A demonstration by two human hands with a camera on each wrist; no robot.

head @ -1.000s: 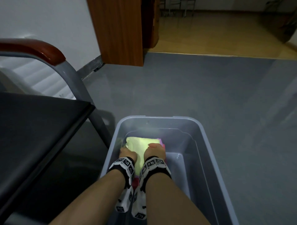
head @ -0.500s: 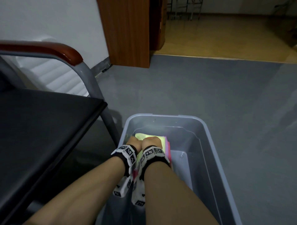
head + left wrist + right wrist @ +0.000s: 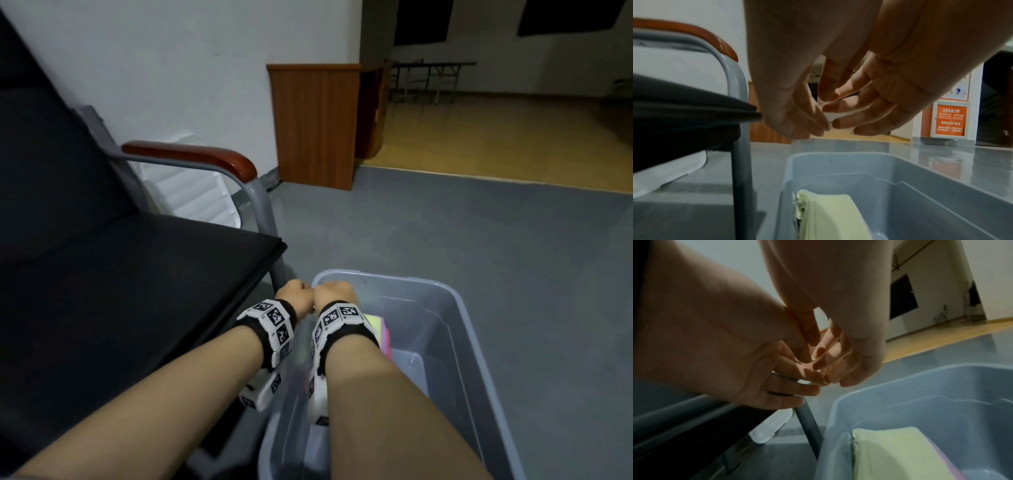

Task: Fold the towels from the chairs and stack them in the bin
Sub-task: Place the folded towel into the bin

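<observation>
A folded yellow-green towel point(image 3: 371, 323) lies on a pink one point(image 3: 385, 337) inside the grey-blue bin point(image 3: 404, 279), mostly hidden behind my right wrist. The wrist views show the yellow-green towel point(image 3: 830, 216) point(image 3: 896, 451) lying flat against the bin's left wall point(image 3: 789, 186). My left hand point(image 3: 291, 294) and right hand point(image 3: 334, 293) hover side by side above the bin's far left corner. Their loosely curved fingers meet at the tips, and neither holds anything. The left hand point(image 3: 789, 110) and right hand point(image 3: 875, 104) are well above the towels.
A black chair seat point(image 3: 137, 274) with a red-brown armrest point(image 3: 191, 159) and grey leg point(image 3: 740, 162) stands right beside the bin's left side. A white ribbed object point(image 3: 195, 195) lies behind the chair. A wooden panel point(image 3: 315, 126) stands farther back on the grey floor.
Both hands have lifted off the yellow-green towel and risen out of the bin toward its far left corner. The towel stays in place. The head view has tilted upward.
</observation>
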